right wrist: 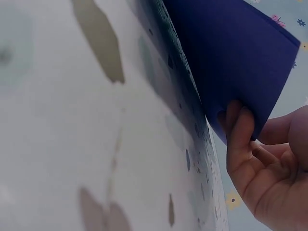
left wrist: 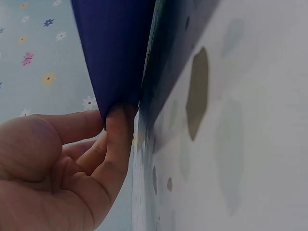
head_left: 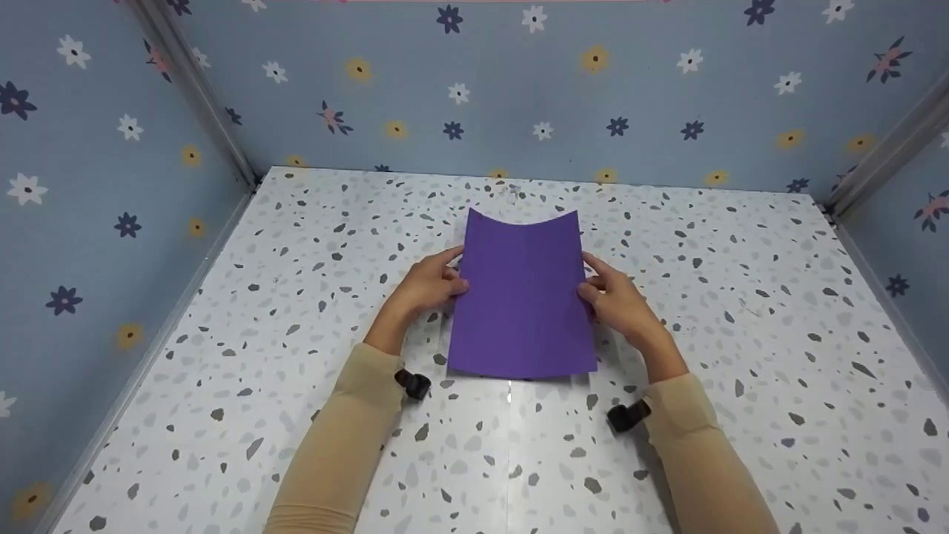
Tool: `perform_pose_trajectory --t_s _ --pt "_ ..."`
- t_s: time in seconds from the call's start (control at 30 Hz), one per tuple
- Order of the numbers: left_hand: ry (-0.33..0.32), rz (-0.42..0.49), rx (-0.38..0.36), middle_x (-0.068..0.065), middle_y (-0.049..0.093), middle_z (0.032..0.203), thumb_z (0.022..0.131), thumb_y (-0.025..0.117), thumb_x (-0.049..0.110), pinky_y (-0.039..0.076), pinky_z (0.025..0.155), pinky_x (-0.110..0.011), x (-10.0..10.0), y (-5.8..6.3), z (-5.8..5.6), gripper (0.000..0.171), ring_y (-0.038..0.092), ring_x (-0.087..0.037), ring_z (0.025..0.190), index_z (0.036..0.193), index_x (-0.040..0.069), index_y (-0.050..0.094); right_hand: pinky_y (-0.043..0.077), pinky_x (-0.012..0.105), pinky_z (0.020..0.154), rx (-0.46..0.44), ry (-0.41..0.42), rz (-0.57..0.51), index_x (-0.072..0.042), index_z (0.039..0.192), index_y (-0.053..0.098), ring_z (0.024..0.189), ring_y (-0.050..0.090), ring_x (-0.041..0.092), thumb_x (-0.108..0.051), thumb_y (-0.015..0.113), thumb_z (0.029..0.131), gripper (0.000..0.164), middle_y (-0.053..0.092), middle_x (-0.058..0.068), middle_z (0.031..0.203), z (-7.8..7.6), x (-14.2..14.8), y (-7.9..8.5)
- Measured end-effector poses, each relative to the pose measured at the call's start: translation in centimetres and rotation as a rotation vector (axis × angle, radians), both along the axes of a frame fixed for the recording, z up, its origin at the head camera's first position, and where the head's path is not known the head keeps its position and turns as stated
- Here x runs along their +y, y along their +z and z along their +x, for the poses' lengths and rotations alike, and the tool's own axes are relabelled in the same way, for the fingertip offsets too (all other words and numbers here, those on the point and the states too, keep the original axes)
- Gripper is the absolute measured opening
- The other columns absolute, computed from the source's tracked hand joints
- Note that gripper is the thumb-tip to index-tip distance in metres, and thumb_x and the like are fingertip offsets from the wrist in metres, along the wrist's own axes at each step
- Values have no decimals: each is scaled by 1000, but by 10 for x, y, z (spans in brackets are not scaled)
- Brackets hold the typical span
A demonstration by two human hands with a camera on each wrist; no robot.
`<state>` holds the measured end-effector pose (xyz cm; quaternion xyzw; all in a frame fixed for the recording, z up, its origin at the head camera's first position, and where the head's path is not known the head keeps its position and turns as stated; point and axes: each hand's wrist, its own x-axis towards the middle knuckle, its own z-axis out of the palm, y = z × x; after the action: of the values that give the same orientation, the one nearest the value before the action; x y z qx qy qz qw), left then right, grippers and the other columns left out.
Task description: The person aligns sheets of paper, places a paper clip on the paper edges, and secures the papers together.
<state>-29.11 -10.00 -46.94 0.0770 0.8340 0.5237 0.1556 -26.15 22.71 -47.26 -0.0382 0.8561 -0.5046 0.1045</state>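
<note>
A purple sheet of paper (head_left: pixel 523 304) is held by both hands over the middle of the table, its two long sides curved upward. My left hand (head_left: pixel 431 282) pinches the left edge, thumb on top and fingers underneath. On the opposite edge, my right hand (head_left: pixel 614 297) pinches the sheet the same way. The left wrist view shows the left hand (left wrist: pixel 72 163) with fingertips against the underside of the paper (left wrist: pixel 115 53). In the right wrist view, fingers of the right hand (right wrist: pixel 264 168) press under the paper (right wrist: pixel 236 57), close over the table.
The white speckled tabletop (head_left: pixel 222 415) spreads out on all sides of the sheet. Blue flowered panels (head_left: pixel 519 96) stand along the back and both sides, with metal posts (head_left: pixel 200 89) at the corners. Small black cameras (head_left: pixel 413 384) sit at both wrists.
</note>
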Motion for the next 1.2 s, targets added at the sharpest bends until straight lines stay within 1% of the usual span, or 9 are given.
perform_pose_trajectory --t_s 0.07,0.17,0.23,0.4,0.5,0.7,0.8,1.0,1.2 --pt "1 2 -3 -19 75 118 103 63 1 60 87 -36 0 0 0 71 73 -20 95 167 11 34 54 26 79 3 7 16 -13 170 25 107 66 26 -10 51 111 65 65 26 135 0 0 -1" --pt "-1 4 -6 -19 74 116 103 62 0 61 84 -35 -1 0 1 71 73 -19 91 167 11 34 53 28 84 -1 20 32 -12 170 24 109 65 27 -10 51 111 65 66 26 133 0 1 -1" --pt "1 14 -28 -19 73 116 104 61 -1 61 81 -35 -1 1 2 71 72 -18 88 168 11 33 54 29 86 -13 30 27 -11 171 23 111 65 27 -9 50 111 65 65 26 135 1 1 -1" --pt "9 32 -72 -19 71 115 103 60 -3 62 75 -35 -1 3 4 73 72 -17 80 169 11 30 57 30 84 -42 38 -4 -12 171 21 111 65 28 -8 49 112 66 63 27 135 1 2 0" --pt "10 12 -66 -17 69 114 103 61 -2 61 74 -34 0 3 4 73 71 -16 79 169 12 31 57 29 83 -48 39 -3 -11 171 21 110 65 28 -7 49 111 66 63 28 134 0 2 -1" --pt "4 -36 -58 -11 63 111 103 63 0 59 75 -32 0 2 3 73 68 -16 84 168 12 32 55 29 83 -43 46 33 -6 170 21 109 65 29 -7 49 111 66 62 29 135 1 3 -2" --pt "-3 -55 -53 -11 60 109 103 63 0 58 74 -30 -1 1 3 72 66 -16 85 168 11 33 54 29 84 -59 40 40 -6 170 21 110 64 29 -8 49 110 66 62 29 136 1 3 -1" --pt "-24 -78 -67 -12 61 111 104 63 1 57 71 -30 -2 1 3 73 67 -16 80 168 11 31 55 30 85 -82 26 47 -6 170 23 108 65 27 -9 52 109 67 62 27 134 1 4 -1" --pt "-26 -84 -89 -13 64 111 104 64 3 53 67 -29 -3 1 4 73 66 -15 74 169 12 31 55 29 81 -88 28 54 -3 169 23 100 65 24 -9 54 109 68 63 25 126 1 6 -2"
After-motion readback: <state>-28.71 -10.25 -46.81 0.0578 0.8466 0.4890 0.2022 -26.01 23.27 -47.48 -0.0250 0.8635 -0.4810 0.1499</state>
